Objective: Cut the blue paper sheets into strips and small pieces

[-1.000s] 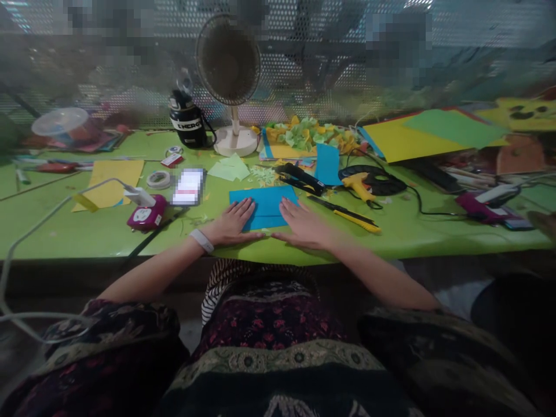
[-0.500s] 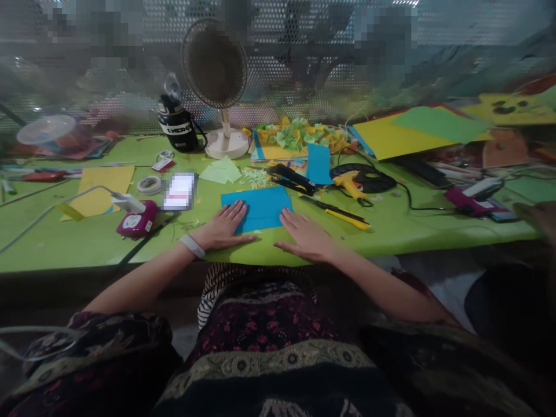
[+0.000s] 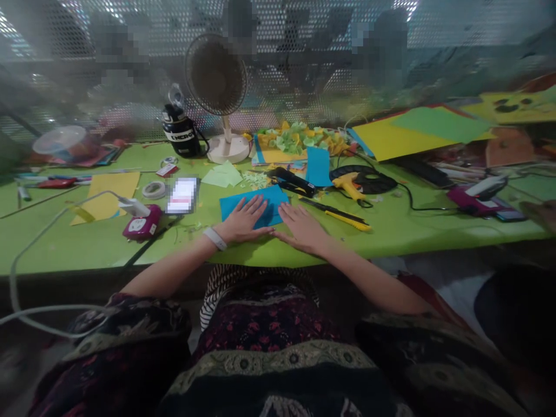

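Rectangular bright blue card lies flat on the green bench, directly ahead of the hands and mostly beneath the left one. Its long axis runs across the body from side to side, tipped so that its end under the right fingertips sits a little farther from the person. The left hand, with a white wristband at its wrist, is the nearer of the two: it rests palm down on the card's near half, fingers spread and pointing away from the body. The right hand lies palm down beside it, also open and spread, its fingers reaching the card's lower right corner while the palm rests on the bench. Neither hand pinches anything, and the thumbs almost meet just below the card's near edge. Beyond the right hand lies a yellow-and-black utility knife, and farther ahead a yellow glue gun rests on a coiled black cable. A narrow blue paper strip stands ahead of the hands, while pale green paper scraps lie ahead and to the left, near a blurred phone.
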A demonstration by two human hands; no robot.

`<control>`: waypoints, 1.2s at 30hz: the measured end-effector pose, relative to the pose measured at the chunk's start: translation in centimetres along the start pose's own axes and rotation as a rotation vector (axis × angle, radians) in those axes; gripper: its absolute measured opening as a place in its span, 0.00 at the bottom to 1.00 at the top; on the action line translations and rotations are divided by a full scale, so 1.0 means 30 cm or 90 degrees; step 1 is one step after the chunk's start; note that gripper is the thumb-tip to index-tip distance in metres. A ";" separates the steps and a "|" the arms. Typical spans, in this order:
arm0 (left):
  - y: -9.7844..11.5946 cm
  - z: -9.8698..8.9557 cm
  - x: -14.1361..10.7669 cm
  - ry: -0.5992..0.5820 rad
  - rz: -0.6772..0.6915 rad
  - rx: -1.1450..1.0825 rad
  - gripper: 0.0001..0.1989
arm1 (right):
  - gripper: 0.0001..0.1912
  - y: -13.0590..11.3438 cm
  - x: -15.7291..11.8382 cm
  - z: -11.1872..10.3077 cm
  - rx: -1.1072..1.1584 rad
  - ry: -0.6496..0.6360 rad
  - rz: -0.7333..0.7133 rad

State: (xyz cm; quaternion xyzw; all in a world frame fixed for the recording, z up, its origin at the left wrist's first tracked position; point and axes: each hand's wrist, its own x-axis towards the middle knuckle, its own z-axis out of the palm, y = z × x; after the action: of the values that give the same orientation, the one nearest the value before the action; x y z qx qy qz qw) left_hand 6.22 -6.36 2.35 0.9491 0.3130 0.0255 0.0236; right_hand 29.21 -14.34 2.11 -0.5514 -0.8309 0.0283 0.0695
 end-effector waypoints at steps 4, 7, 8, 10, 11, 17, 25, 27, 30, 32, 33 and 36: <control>0.060 0.028 0.038 -0.060 0.043 -0.014 0.42 | 0.54 -0.005 0.013 0.007 0.027 -0.025 -0.013; 0.046 0.025 0.004 -0.076 0.026 -0.029 0.45 | 0.54 0.002 0.013 0.013 0.033 -0.029 -0.017; 0.031 0.020 -0.018 -0.078 0.019 -0.031 0.46 | 0.55 0.005 0.012 0.015 0.034 -0.028 -0.017; -0.010 0.008 -0.077 -0.080 0.000 -0.033 0.49 | 0.55 0.008 0.012 0.016 0.037 -0.029 -0.015; -0.033 0.002 -0.112 -0.078 -0.001 -0.032 0.49 | 0.55 0.008 0.012 0.016 0.040 -0.030 -0.013; -0.158 -0.024 -0.294 -0.077 -0.044 -0.006 0.48 | 0.55 0.012 0.012 0.009 0.047 -0.041 -0.003; -0.099 -0.085 -0.065 0.040 -0.047 -0.030 0.42 | 0.49 0.037 0.035 0.012 0.040 0.024 -0.020; -0.055 -0.071 0.030 0.018 -0.038 -0.046 0.42 | 0.44 0.086 0.019 -0.005 0.031 0.083 -0.004; -0.022 -0.029 0.121 -0.005 -0.016 -0.067 0.44 | 0.36 0.206 -0.042 -0.036 0.002 0.162 0.095; -0.022 -0.001 0.144 -0.009 -0.008 -0.079 0.44 | 0.33 0.289 -0.095 -0.046 -0.026 0.177 0.158; -0.026 0.012 0.147 -0.006 -0.007 -0.084 0.44 | 0.32 0.322 -0.119 -0.045 -0.033 0.173 0.176; -0.037 0.034 0.144 0.007 -0.021 -0.092 0.43 | 0.28 0.380 -0.162 -0.024 -0.045 0.176 0.197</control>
State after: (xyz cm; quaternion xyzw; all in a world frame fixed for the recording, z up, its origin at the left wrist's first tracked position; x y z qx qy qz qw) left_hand 9.09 -2.91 1.40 0.9395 0.3259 0.0531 0.0908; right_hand 41.58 -14.37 1.00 -0.6734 -0.7192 -0.0666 0.1579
